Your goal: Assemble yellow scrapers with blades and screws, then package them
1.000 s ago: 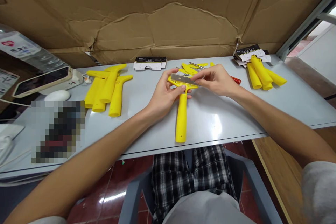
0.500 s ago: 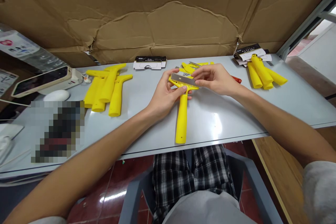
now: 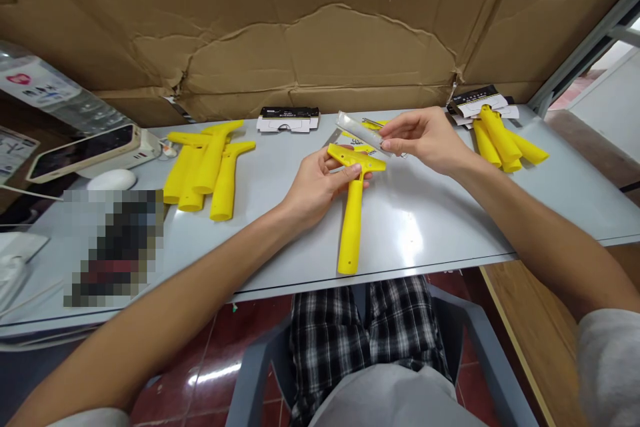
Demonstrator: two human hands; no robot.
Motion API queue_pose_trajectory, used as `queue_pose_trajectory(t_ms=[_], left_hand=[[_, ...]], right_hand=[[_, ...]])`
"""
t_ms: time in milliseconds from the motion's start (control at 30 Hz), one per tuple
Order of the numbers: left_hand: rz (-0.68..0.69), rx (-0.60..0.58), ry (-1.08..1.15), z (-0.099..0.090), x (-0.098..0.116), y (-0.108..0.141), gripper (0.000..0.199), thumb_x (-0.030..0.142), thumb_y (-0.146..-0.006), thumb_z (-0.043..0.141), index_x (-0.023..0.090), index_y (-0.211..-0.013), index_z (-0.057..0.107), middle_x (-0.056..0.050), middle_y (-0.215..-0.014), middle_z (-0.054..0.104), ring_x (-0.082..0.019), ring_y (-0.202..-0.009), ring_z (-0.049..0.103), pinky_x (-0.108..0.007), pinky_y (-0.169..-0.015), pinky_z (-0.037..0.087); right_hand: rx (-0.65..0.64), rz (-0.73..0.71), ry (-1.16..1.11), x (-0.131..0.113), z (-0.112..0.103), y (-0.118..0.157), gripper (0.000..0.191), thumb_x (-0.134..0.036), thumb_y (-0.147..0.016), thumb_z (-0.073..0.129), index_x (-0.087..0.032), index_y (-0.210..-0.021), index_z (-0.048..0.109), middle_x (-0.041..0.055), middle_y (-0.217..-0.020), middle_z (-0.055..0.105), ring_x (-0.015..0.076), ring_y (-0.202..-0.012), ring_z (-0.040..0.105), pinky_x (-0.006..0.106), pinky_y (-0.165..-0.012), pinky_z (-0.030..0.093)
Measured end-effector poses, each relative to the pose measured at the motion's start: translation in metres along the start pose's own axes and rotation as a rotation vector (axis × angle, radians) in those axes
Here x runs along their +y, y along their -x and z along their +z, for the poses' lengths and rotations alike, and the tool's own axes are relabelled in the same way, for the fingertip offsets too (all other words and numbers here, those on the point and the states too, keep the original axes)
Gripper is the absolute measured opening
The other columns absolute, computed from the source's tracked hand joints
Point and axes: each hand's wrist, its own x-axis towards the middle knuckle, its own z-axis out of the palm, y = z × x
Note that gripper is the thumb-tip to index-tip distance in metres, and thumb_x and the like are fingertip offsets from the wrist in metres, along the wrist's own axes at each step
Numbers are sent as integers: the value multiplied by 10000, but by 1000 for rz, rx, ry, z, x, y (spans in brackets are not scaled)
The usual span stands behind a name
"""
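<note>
My left hand is closed around the neck of a yellow scraper handle, its thumb on the front just below the wide head. The grip points toward me over the near part of the table. My right hand pinches one end of a flat, shiny metal blade between thumb and fingers. The blade is tilted and sits just beyond the scraper head. Behind it, partly hidden, are yellow pieces and some thin metal parts on the table.
Several yellow scraper handles lie at the left, and more yellow handles at the right beside black-and-white boxes. Another such box is at the back. A phone, white mouse and cardboard wall border the table.
The blade, held across the scraper head before, has been lifted away from it, back and tilted, by my right hand. My left hand keeps the handle, its head now uncovered.
</note>
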Motion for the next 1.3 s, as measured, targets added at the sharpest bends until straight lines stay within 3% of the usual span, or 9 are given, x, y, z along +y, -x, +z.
queue_pose_trajectory(t_ms=[367, 567, 733, 900, 1100, 1200, 1300], left_hand=[[8, 40, -8, 1, 1, 2, 493, 344, -744, 1021, 129, -1120, 787, -136, -1158, 835, -222, -864, 824, -388, -863, 708], [-41, 112, -10, 10, 3, 4, 379, 263, -836, 899, 168, -1168, 744, -106, -1128, 832, -197, -822, 808, -280, -661, 677], [-84, 271, -72, 17, 6, 5, 128, 272, -951, 772, 182, -985, 687, -35, -783, 740, -153, -562, 700, -216, -408, 524], [-38, 284, -172, 15, 7, 6, 220, 316, -953, 781, 178, -853, 642, -21, -623, 667, -134, -424, 599, -217, -355, 463], [37, 321, -224, 15, 13, 8, 167, 275, -962, 731, 189, -851, 640, -11, -644, 675, -143, -460, 626, -223, -359, 482], [57, 330, -233, 15, 15, 9, 162, 285, -960, 736, 189, -865, 646, -4, -642, 667, -139, -466, 618, -228, -369, 493], [77, 331, -228, 14, 16, 9, 157, 272, -968, 718, 189, -858, 644, 1, -627, 655, -136, -466, 611, -228, -373, 491]], right_hand=[[-94, 49, 148, 6, 12, 3, 281, -380, -767, 980, -192, -905, 823, 43, -817, 767, 167, -717, 654, 327, -648, 535], [-99, 60, 159, 4, 21, 7, 247, -330, -819, 934, -181, -908, 759, 16, -744, 719, 142, -655, 640, 300, -621, 538], [-87, 50, 113, 2, 33, 12, 207, -285, -808, 917, -185, -897, 758, 14, -749, 728, 148, -681, 670, 299, -657, 574], [-58, 56, 97, -1, 41, 16, 190, -288, -817, 923, -188, -900, 784, 35, -805, 768, 163, -728, 709, 310, -687, 621], [-152, 177, 15, -7, 37, 17, 187, -365, -963, 830, -184, -977, 786, 38, -741, 770, 159, -621, 731, 275, -553, 593], [-252, 281, -41, -10, 32, 17, 290, -432, -991, 802, -162, -889, 773, 77, -772, 793, 176, -623, 758, 274, -525, 587], [-327, 284, -40, -11, 30, 16, 376, -488, -962, 836, -151, -808, 767, 112, -834, 819, 161, -614, 750, 257, -498, 554]])
